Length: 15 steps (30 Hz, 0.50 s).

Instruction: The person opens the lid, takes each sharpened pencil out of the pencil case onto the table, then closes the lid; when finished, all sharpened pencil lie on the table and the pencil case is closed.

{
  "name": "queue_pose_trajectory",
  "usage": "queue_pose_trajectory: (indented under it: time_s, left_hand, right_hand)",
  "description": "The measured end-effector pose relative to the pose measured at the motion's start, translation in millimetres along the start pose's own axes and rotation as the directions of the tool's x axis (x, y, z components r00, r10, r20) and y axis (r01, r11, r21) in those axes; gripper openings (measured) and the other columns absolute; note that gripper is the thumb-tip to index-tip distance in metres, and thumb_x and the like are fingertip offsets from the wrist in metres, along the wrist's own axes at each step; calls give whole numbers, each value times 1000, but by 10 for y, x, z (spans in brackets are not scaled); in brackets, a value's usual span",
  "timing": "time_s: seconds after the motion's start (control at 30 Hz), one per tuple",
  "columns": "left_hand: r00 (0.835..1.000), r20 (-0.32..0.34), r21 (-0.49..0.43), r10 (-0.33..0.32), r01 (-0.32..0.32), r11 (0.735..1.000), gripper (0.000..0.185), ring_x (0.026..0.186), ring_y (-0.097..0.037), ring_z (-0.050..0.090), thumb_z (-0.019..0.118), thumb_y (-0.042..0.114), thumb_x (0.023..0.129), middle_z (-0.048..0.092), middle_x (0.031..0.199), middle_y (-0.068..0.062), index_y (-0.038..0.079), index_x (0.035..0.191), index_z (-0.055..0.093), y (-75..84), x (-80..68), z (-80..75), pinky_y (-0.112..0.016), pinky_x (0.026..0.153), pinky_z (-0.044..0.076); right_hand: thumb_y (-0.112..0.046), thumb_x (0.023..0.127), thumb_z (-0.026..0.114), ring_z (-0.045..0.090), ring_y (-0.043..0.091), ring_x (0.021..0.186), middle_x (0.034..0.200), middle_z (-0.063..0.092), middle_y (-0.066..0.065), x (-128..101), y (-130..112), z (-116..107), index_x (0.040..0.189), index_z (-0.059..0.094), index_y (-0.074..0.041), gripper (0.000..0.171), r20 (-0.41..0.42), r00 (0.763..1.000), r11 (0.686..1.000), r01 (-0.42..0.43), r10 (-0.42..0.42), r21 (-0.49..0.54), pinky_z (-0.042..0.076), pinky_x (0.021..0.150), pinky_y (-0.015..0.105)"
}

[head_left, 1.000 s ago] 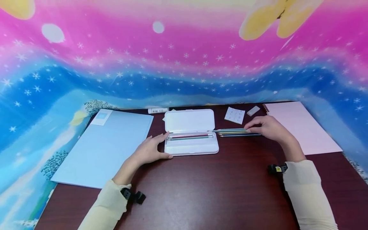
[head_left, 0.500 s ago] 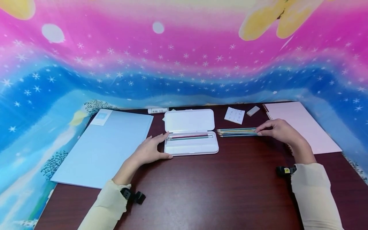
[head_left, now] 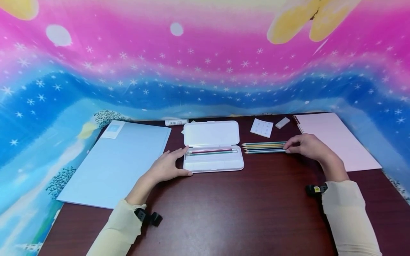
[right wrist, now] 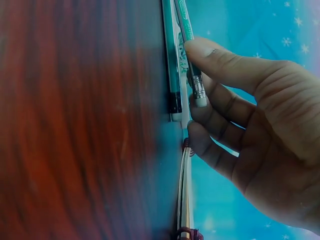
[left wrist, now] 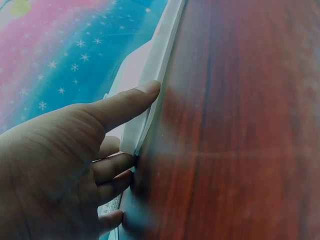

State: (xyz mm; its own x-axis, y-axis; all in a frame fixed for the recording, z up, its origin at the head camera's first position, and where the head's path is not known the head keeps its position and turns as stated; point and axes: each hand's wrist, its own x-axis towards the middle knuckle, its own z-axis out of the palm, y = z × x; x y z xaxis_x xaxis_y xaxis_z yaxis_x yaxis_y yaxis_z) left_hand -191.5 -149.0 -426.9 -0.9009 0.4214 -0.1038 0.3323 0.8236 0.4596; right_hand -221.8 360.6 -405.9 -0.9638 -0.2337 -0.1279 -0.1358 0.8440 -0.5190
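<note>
Pencils: a small row of loose pencils (head_left: 263,147) lies flat on the dark red worktop (head_left: 224,206), just right of the open case, tips pointing toward the case, eraser ends toward the right hand.
Right hand: the right hand (head_left: 309,146) sits at the eraser ends of that row; in the right wrist view the thumb and fingers (right wrist: 220,62) close on one green pencil (right wrist: 187,45) near its metal ferrule, so the grip is pinching that pencil, which looks raised a little above the others beside it.
Left hand: the left hand (head_left: 166,166) rests against the left end of the pencil case, thumb along its front edge and forefinger at the hinge side; the left wrist view shows the straight thumb (left wrist: 127,102) pressed to the white rim and the other fingers loosely bent against the case end, a relaxed, steadying grip that clasps nothing.
Pencil case: white pencil case (head_left: 213,160) lies open at the middle of the worktop, lid laid back flat toward the wall, with a few pencils lined up along the far side of its tray.
Left side: a pale blue folder (head_left: 118,160) lies flat just beside the left hand.
Right side: a pink spiral notebook (head_left: 336,138) lies beyond the right hand.
Back edge: a white eraser (head_left: 282,123) and a small printed card (head_left: 261,128) lie near each other behind the loose pencils; a white tube (head_left: 176,122) lies behind the case.
Backdrop: a pink and blue starry cloth (head_left: 205,71) hangs behind the worktop.
</note>
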Motion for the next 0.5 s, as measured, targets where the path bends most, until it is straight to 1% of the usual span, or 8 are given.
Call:
queue_pose_trajectory:
  time_s: [0.13, 0.23, 0.37, 0.5]
  left_hand:
    - [1000, 1, -5, -4, 4, 1000, 100, 150, -32, 39, 80, 53, 82, 41, 161, -13, 17, 161, 31, 3, -1, 3, -55, 128, 20]
    - [1000, 1, -5, -8, 8, 1000, 100, 150, -32, 39, 80, 53, 82, 41, 161, -14, 17, 161, 30, 6, 0, 2, -55, 128, 20]
    - [1000, 2, -2, -11, 11, 1000, 100, 149, -32, 39, 80, 53, 82, 42, 160, -14, 17, 161, 30, 15, 0, -4, -55, 128, 20]
    - [1000, 2, -4, -9, 9, 1000, 100, 150, -32, 39, 80, 53, 82, 41, 160, -14, 17, 161, 31, 17, -4, -5, -55, 128, 20]
  right_hand:
    - [-15, 95, 71, 57, 21, 87, 93, 75, 2, 22, -6, 11, 95, 78, -16, 7, 20, 999, 1000, -24, 25, -5, 49, 75, 32]
    - [-13, 95, 70, 55, 23, 86, 89, 73, 1, 33, 8, 12, 94, 77, -15, 8, 25, 999, 999, -48, 48, -11, 48, 74, 32]
    - [-11, 96, 68, 55, 25, 90, 92, 73, 4, 41, 9, 12, 93, 77, -15, 10, 16, 998, 998, -59, 59, -20, 48, 77, 35]
    - [-14, 98, 66, 55, 27, 93, 97, 73, 7, 39, -21, -1, 97, 77, -16, 11, -26, 999, 999, -37, 36, -25, 48, 80, 36]
